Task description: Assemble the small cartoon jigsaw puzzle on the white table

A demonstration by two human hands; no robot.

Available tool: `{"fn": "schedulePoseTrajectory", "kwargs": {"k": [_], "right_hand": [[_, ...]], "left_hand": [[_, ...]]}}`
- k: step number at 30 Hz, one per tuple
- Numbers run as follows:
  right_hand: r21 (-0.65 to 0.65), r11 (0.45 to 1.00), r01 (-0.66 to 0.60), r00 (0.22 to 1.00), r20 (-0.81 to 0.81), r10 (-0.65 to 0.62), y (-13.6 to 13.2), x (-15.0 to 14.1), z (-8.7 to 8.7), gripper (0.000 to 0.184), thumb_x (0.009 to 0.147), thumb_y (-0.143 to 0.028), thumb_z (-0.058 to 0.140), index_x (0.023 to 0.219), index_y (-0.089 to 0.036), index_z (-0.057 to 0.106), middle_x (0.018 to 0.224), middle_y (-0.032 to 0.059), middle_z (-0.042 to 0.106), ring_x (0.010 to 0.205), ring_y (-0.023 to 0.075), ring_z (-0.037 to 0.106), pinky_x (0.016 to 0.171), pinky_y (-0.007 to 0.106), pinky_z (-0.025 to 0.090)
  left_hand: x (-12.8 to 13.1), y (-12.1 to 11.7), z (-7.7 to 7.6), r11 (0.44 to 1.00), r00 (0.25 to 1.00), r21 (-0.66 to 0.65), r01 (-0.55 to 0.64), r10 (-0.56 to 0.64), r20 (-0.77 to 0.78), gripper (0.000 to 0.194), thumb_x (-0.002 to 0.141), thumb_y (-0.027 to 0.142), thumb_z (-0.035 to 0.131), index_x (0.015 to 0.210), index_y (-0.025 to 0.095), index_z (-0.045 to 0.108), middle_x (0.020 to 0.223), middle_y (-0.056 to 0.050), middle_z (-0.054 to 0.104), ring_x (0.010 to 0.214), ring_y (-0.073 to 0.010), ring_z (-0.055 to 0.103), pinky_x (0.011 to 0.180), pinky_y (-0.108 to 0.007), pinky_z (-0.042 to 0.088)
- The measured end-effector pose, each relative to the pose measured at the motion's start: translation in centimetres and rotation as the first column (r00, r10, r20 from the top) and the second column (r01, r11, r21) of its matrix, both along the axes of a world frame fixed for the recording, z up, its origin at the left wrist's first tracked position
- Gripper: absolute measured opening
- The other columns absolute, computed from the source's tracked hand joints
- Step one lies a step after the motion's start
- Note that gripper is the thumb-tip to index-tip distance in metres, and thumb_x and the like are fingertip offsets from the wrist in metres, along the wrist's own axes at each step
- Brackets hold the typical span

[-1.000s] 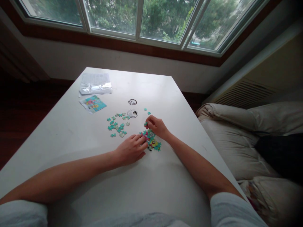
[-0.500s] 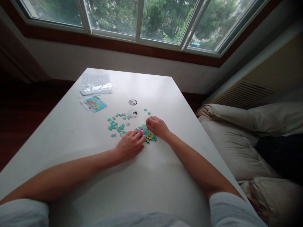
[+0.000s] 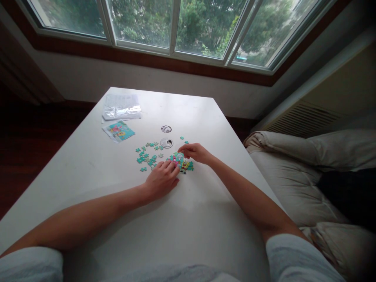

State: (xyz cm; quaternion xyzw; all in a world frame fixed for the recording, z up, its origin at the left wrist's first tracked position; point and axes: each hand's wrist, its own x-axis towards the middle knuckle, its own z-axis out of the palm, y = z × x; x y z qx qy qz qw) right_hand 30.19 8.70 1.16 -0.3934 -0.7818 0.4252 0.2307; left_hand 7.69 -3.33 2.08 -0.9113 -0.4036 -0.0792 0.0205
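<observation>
In the head view, our joined puzzle (image 3: 185, 166) is on the white table (image 3: 188, 223), between our hands, with loose pieces (image 3: 152, 160) scattered to its left. Our left hand (image 3: 162, 179) has its fingers over the puzzle's left side; can't tell if they're pinching it. Our right hand (image 3: 197, 152) has bent fingers at the far edge, and we can't tell if there's a piece in them. It's probably light, thin card, stiff piece by piece but floppy at the joints, so we'd support opposite edges, tbh.

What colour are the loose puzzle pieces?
The loose puzzle pieces are mostly teal, in the head view.
</observation>
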Motion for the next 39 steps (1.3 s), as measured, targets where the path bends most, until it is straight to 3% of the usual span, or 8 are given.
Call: {"fn": "schedulePoseTrajectory", "kwargs": {"k": [5,10,19,23,27,32,39], "right_hand": [[-0.185,0.968,-0.167,0.986,-0.055,0.160,2.2,-1.3,0.2,0.035,0.090,-0.029,0.057,0.121,-0.015,0.063,0.078,0.0016,0.072,0.070,0.0127,0.066,0.059,0.021,0.050],[-0.249,0.951,-0.184,0.982,-0.086,0.167,3.3,-2.7,0.3,0.024,0.085,-0.030,0.066,0.103,-0.016,0.059,0.082,0.0045,0.075,0.071,0.0143,0.069,0.058,0.022,0.049],[-0.046,0.981,-0.190,0.981,0.020,0.191,4.4,-3.9,0.7,0.028,0.083,-0.036,0.069,0.097,-0.013,0.076,0.095,0.0065,0.076,0.087,0.0172,0.066,0.081,0.029,0.050],[-0.086,0.974,-0.209,0.977,0.020,0.212,4.5,-4.2,0.3,0.030,0.083,-0.034,0.068,0.102,-0.012,0.076,0.086,0.0036,0.073,0.076,0.0140,0.062,0.071,0.026,0.047],[-0.013,0.974,-0.227,0.972,0.051,0.228,4.3,-4.7,-0.3,0.028,0.084,-0.029,0.066,0.107,-0.014,0.072,0.069,-0.0038,0.062,0.062,0.0092,0.050,0.059,0.021,0.037],[0.095,0.968,-0.232,0.971,0.090,0.223,4.0,-5.3,-1.3,0.018,0.082,-0.022,0.067,0.098,-0.015,0.072,0.083,-0.0002,0.070,0.074,0.0105,0.058,0.068,0.021,0.041],[0.217,0.956,-0.198,0.979,0.085,0.183,3.7,-5.4,-2.3,0.014,0.083,-0.018,0.067,0.095,-0.015,0.074,0.082,0.0009,0.068,0.072,0.0108,0.056,0.070,0.022,0.042]], "left_hand": [[-0.3,0.3,-0.2,1.000,1.000,0.006,0.005,-0.005,0.030,0.032,0.096,0.034,0.058,0.122,0.016,0.059,0.127,-0.016,0.060,0.125,-0.0322,0.052,0.106,-0.047,0.043],[-0.6,0.6,-0.4,1.000,0.999,-0.011,0.026,-0.025,0.043,0.036,0.097,0.036,0.055,0.127,0.015,0.058,0.133,-0.016,0.058,0.128,-0.0321,0.051,0.107,-0.044,0.044],[-0.7,0.7,-0.3,0.999,0.999,-0.034,0.034,-0.033,0.036,0.036,0.098,0.037,0.055,0.127,0.015,0.058,0.134,-0.017,0.059,0.131,-0.0320,0.050,0.107,-0.044,0.043],[-0.5,0.8,-0.4,0.999,0.999,-0.028,0.035,-0.034,0.038,0.036,0.098,0.036,0.055,0.126,0.014,0.057,0.133,-0.018,0.059,0.129,-0.0321,0.051,0.107,-0.044,0.043],[-0.3,0.8,-0.5,0.999,0.998,-0.026,0.047,-0.046,0.051,0.035,0.097,0.035,0.056,0.124,0.014,0.058,0.131,-0.018,0.059,0.127,-0.0321,0.052,0.105,-0.045,0.044],[-0.3,0.8,-0.6,0.999,0.998,-0.025,0.036,-0.035,0.053,0.030,0.096,0.032,0.056,0.121,0.015,0.058,0.126,-0.017,0.060,0.123,-0.0311,0.054,0.102,-0.045,0.047],[-0.2,1.0,-0.8,0.999,0.999,-0.022,0.037,-0.037,0.035,0.027,0.096,0.030,0.055,0.117,0.014,0.059,0.119,-0.016,0.061,0.116,-0.0301,0.057,0.098,-0.044,0.049]]}}
